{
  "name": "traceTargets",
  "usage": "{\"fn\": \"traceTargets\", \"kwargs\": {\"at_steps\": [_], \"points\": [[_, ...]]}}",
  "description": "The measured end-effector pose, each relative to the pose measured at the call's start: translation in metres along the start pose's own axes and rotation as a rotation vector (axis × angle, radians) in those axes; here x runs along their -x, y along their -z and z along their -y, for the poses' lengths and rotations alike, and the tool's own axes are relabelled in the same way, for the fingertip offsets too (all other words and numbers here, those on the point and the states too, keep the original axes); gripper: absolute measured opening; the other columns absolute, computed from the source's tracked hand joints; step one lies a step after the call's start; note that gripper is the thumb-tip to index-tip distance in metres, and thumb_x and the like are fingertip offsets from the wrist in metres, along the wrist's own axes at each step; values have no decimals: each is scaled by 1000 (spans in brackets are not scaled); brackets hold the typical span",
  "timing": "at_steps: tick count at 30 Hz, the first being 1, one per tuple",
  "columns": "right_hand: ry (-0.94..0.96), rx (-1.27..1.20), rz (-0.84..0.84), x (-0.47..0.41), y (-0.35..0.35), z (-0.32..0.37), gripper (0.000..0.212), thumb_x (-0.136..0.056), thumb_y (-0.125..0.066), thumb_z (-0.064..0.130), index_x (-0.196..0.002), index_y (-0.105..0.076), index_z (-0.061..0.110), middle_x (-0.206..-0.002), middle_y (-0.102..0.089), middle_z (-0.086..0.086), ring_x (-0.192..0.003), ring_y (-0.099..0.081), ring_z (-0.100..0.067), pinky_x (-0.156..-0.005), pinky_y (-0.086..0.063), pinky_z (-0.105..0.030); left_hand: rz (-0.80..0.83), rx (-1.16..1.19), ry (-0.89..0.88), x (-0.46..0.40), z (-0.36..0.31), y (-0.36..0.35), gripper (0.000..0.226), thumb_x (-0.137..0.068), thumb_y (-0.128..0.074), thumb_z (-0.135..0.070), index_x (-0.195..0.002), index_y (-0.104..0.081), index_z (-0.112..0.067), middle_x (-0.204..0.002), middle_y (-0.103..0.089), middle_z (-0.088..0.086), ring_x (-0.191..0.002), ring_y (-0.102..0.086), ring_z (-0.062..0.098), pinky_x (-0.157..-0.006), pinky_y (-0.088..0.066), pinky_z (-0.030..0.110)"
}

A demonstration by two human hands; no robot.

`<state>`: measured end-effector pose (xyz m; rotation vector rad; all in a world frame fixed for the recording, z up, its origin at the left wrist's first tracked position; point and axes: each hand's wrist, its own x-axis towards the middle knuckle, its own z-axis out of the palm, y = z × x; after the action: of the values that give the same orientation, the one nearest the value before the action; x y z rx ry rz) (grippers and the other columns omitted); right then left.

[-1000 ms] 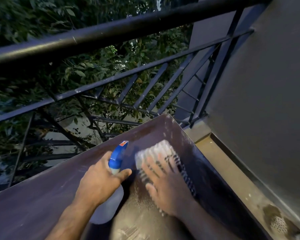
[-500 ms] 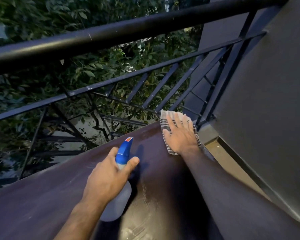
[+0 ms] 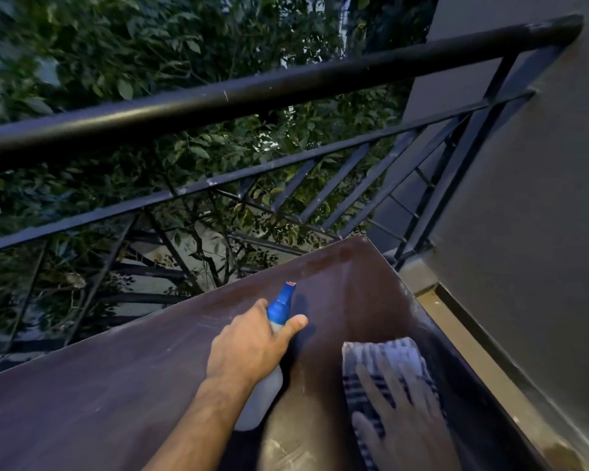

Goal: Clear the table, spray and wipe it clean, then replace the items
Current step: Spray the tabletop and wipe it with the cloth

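A dark brown table (image 3: 116,385) fills the lower part of the head view, with pale wet streaks near its far right corner. My left hand (image 3: 249,345) is wrapped around a spray bottle (image 3: 279,307) with a blue nozzle head, its clear body standing on the table. My right hand (image 3: 402,416) lies flat, fingers spread, on a white cloth with dark stripes (image 3: 381,358) near the table's right edge. The right hand and cloth are motion-blurred.
A black metal railing (image 3: 252,93) runs along the table's far side, with trees behind it. A grey wall (image 3: 531,232) stands to the right, and a narrow strip of tan floor (image 3: 483,351) lies between wall and table.
My right hand and the cloth have slid back from the table's far right corner to the near right side. The left hand with the bottle has stayed put.
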<state>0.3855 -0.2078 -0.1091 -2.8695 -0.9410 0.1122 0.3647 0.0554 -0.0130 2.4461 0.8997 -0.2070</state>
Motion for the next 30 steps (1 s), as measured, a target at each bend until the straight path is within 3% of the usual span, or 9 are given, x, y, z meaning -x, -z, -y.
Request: {"fn": "traceTargets", "kwargs": {"at_steps": [4,7,10,14,17,20,23,26,30], "points": [[-79,12,48,-74,7,-4,72,-91,-37,61,-156,-32,31,-160,-36,-5,-147,-24,-38,-120,-21,-57,-2,99,47,13,22,0,64,-68,-35,-90,-99,-51,-36,-84,-74,-3,-90,-68,20,-83,-52,43],[-162,-54,66,-149,9,9,70,-97,-21,58,-161,-9,30,-168,-12,-7,-153,-5,-39,-122,-2,-60,-51,141,73,30,43,2,64,-66,-34,-90,-97,-51,-37,-80,-74,-3,-86,-69,19,-84,-54,43],[-238,-80,99,-205,12,38,70,-101,-21,57,-161,2,30,-170,1,0,-154,7,-37,-120,14,-59,-78,192,126,42,64,6,65,-63,-36,-89,-90,-52,-33,-79,-74,-1,-86,-69,23,-84,-54,43],[-4,-12,119,-209,2,110,67,-100,-20,56,-161,-5,31,-170,-4,2,-154,3,-38,-119,13,-61,-115,274,198,57,89,15,52,-74,-48,-80,-86,-53,-30,-70,-72,-7,-82,-68,21,-82,-53,40],[286,15,96,-161,-12,166,71,-94,-22,54,-160,-21,26,-167,-18,-7,-154,-5,-39,-120,-1,-64,-149,337,234,66,113,23,51,-75,-51,-77,-87,-55,-28,-65,-73,-6,-77,-70,18,-83,-55,41],[494,-55,64,-91,-23,187,67,-95,-38,51,-157,-30,27,-167,-19,-3,-154,-3,-37,-121,-9,-62,-158,347,263,77,135,32,51,-75,-50,-76,-84,-55,-27,-61,-72,-10,-72,-69,15,-80,-56,41],[613,-70,38,-32,-23,183,75,-88,-53,52,-157,-31,30,-165,-24,2,-153,-15,-37,-120,-16,-60,-139,301,264,87,152,40,62,-66,-40,-85,-80,-55,-27,-62,-71,-9,-71,-69,17,-77,-56,39],[561,-60,70,-24,-18,172,84,-81,-58,53,-157,-28,33,-162,-31,2,-150,-27,-35,-116,-21,-55,-139,291,304,98,168,46,63,-64,-39,-86,-84,-57,-29,-69,-72,-5,-76,-69,17,-79,-56,40],[312,-28,-7,-93,-22,168,71,-90,-43,47,-156,-32,25,-160,-35,-10,-148,-28,-42,-118,-18,-58,-149,293,333,113,192,51,62,-64,-40,-88,-90,-55,-33,-73,-73,-2,-79,-70,18,-83,-55,43]]}}
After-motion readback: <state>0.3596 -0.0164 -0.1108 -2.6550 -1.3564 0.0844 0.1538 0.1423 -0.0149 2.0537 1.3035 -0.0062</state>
